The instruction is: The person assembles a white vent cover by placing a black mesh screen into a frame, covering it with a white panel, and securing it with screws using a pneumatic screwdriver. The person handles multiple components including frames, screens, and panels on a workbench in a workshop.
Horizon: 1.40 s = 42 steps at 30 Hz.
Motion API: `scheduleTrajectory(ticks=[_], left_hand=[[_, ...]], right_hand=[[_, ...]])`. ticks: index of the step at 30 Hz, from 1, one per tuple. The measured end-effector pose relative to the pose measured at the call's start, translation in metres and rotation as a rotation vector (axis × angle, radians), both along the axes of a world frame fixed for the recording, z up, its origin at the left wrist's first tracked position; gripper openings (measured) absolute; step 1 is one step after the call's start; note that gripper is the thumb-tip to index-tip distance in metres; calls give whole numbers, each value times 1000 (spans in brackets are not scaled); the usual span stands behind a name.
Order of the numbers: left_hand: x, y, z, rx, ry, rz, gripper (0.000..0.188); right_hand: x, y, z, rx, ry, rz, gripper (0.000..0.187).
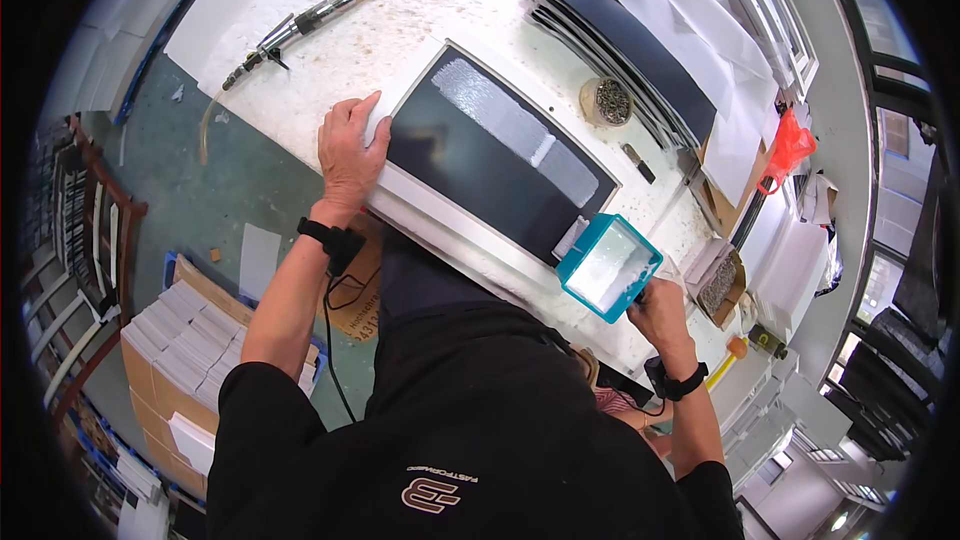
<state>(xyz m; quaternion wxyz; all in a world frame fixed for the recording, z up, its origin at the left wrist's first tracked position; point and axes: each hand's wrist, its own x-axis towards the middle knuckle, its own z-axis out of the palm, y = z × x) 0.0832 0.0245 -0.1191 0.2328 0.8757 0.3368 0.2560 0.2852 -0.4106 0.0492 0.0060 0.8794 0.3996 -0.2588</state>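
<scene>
A dark rectangular panel (465,175) in a white frame (440,202) lies on the white worktable. Along its far side runs a whitish, glossy band (500,115) with a brighter white smear. My left hand (350,150) is at the frame's left end, thumb and fingers on either side of the edge. My right hand (660,312) grips the lower right corner of a teal, open-topped rectangular box (611,268) with a whitish inside. The box is tilted over the frame's near right corner. Beside it, a small pale piece (572,237) rests there. My right fingertips are partly hidden.
A metal power screwdriver (310,20) lies at the far left. A tub of screws (606,101), a stack of dark panels (640,50) and a black piece (638,163) stand beyond the frame. A screw-filled box (718,287) and red bag (790,150) are right; cartons (185,340) stand lower left.
</scene>
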Motion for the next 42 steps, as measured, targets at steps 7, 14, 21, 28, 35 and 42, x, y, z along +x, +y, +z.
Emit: scheduleTrajectory(ticks=[7,14,21,28,35,42], left_hand=[[-3,4,-5,-38,-61,-7,38],[-11,7,-6,-309,-261,53,41],[-12,9,-3,-399,-277,76,40],[-6,7,-3,-177,-226,52,37],[0,4,-2,-64,-82,37,42],[1,2,0,-60,-40,32,40]], right_hand=[[-5,35,-17,-15,56,0,21],[-28,138,-32,99,94,106,26],[-53,250,-55,308,102,189,24],[-19,259,-64,439,153,30,21],[6,213,-58,318,39,60,21],[12,57,-45,217,19,-140,16]])
